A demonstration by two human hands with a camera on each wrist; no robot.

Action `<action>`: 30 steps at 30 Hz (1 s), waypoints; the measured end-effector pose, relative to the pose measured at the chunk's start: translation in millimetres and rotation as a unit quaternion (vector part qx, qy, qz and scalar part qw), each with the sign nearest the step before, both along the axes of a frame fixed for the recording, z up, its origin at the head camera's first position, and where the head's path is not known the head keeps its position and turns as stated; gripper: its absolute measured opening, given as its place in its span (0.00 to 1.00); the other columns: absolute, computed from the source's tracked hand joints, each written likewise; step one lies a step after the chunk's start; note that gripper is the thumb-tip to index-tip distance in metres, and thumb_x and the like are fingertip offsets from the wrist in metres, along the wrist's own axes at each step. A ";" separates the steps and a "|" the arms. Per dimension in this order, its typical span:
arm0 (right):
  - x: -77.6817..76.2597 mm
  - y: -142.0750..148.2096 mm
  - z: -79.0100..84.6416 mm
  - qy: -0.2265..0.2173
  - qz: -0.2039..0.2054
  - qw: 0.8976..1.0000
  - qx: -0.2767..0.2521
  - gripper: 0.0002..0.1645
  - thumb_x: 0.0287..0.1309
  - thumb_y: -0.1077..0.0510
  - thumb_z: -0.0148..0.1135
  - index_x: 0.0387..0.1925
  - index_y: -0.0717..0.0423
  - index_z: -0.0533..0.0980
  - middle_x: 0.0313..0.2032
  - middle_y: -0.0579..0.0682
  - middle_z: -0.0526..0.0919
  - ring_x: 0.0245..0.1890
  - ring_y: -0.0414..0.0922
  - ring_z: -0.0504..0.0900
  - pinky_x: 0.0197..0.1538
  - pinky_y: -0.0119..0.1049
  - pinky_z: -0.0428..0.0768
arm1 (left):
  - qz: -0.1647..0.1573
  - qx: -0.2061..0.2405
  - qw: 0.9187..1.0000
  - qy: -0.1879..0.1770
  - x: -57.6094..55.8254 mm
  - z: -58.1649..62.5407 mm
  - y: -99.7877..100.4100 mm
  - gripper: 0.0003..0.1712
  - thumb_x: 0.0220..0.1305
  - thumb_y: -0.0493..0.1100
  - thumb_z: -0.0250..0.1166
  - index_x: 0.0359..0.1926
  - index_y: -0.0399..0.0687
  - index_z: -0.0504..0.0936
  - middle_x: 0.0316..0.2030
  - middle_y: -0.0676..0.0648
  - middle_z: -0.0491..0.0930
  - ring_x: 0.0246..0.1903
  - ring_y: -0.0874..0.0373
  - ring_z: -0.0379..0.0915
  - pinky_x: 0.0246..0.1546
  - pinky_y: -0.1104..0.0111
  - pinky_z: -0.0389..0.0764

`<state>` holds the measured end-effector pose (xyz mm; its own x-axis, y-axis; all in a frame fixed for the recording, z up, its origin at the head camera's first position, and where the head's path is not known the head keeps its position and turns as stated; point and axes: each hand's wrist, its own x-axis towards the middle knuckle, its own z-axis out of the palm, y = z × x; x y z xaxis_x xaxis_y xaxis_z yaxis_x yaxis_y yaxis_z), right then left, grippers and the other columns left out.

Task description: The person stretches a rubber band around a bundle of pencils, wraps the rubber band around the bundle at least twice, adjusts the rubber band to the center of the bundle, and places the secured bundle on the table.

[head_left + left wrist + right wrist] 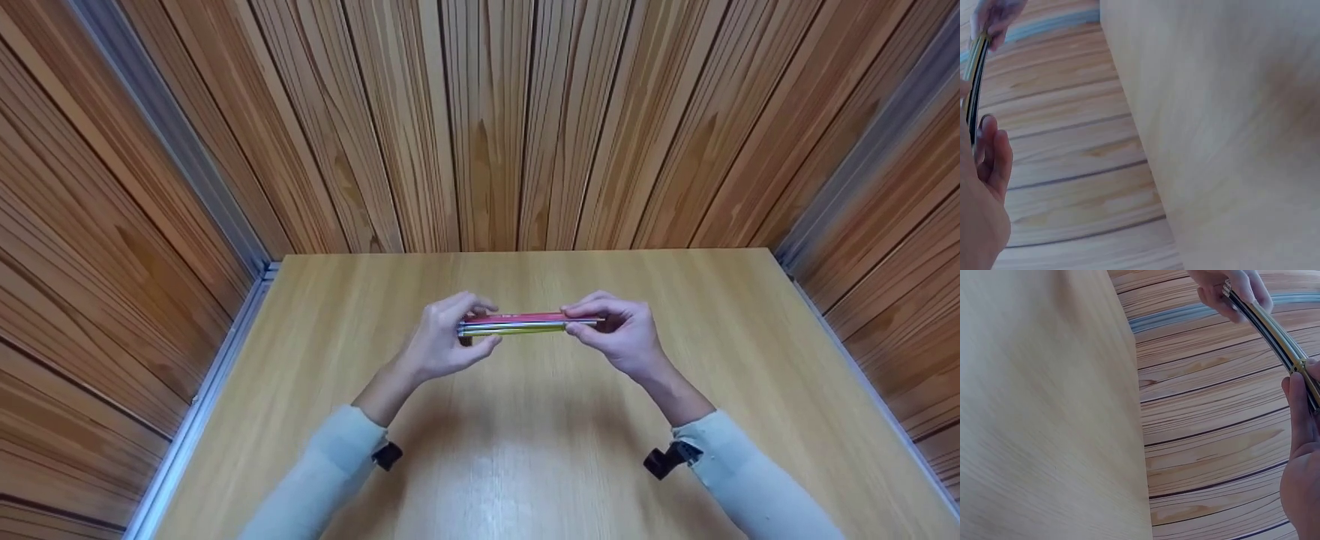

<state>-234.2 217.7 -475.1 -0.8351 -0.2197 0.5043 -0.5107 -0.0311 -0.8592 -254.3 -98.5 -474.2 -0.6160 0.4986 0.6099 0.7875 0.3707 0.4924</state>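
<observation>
- Worktop (pixel 525 427): wooden, below my arms.
- Pale sleeves (pixel 322 465), two: my arms angled inward, wrists raised.
- Left grip (pixel 444 341), mine: fingers curved round the left end of the stick bundle (pixel 525 324), thumb nearer me.
- Right grip (pixel 628 335), mine: pinching near its right end.
- Stick bundle: held crosswise above the worktop.
- Yellow band (pixel 1297 367): round the sticks.

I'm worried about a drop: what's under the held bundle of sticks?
Wooden tabletop shows below and around the bundle in the head view; whatever the bundle, left hand and right hand cover can't be seen.
</observation>
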 end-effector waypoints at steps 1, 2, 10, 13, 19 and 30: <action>0.1 -0.8 -0.2 -0.004 0.000 1.000 -0.003 0.14 0.59 0.81 0.74 0.47 0.76 0.89 0.44 0.42 0.94 0.42 0.35 0.92 0.41 0.25 0.89 | -0.003 0.014 1.000 -0.004 0.6 -0.3 2.5 0.21 0.66 0.40 0.81 0.55 0.38 0.86 0.43 0.40 0.91 0.38 0.50 0.86 0.39 0.67 0.86; 0.2 -1.7 -0.4 -0.007 0.000 1.000 -0.007 0.14 0.58 0.81 0.74 0.47 0.76 0.89 0.44 0.42 0.94 0.42 0.35 0.92 0.41 0.25 0.90 | -0.006 0.028 1.000 -0.005 0.9 -0.7 4.7 0.21 0.65 0.39 0.82 0.55 0.38 0.86 0.43 0.40 0.90 0.38 0.50 0.86 0.39 0.67 0.86; 1.3 -2.0 -2.8 -0.007 0.009 1.000 0.002 0.14 0.62 0.76 0.77 0.49 0.75 0.89 0.47 0.44 0.95 0.44 0.37 0.92 0.42 0.27 0.90 | -0.023 0.074 0.997 -0.015 1.8 -1.6 9.5 0.17 0.64 0.39 0.84 0.51 0.41 0.91 0.42 0.42 0.91 0.39 0.49 0.88 0.41 0.67 0.87; 1.5 -1.4 -3.3 0.000 0.012 1.000 0.008 0.13 0.63 0.73 0.78 0.50 0.72 0.90 0.49 0.45 0.96 0.44 0.37 0.93 0.41 0.26 0.90 | -0.021 0.082 0.996 -0.041 3.6 -3.4 8.2 0.15 0.65 0.38 0.84 0.50 0.42 0.93 0.42 0.42 0.90 0.38 0.52 0.85 0.41 0.71 0.84; 0.0 -1.0 -3.7 0.011 0.042 0.999 0.004 0.18 0.62 0.78 0.75 0.53 0.66 0.90 0.53 0.50 0.93 0.51 0.38 0.93 0.48 0.29 0.92 | -0.017 0.122 0.989 -0.082 3.2 -6.3 5.1 0.12 0.63 0.36 0.84 0.47 0.42 0.94 0.41 0.41 0.90 0.36 0.56 0.82 0.38 0.74 0.79; 2.0 -5.5 -3.5 0.008 0.041 0.999 0.001 0.15 0.60 0.83 0.71 0.48 0.76 0.87 0.50 0.41 0.90 0.47 0.34 0.90 0.43 0.24 0.89 | -0.033 0.174 0.980 -0.093 3.8 -7.9 7.1 0.13 0.61 0.33 0.85 0.47 0.40 0.96 0.44 0.39 0.94 0.43 0.56 0.90 0.44 0.68 0.88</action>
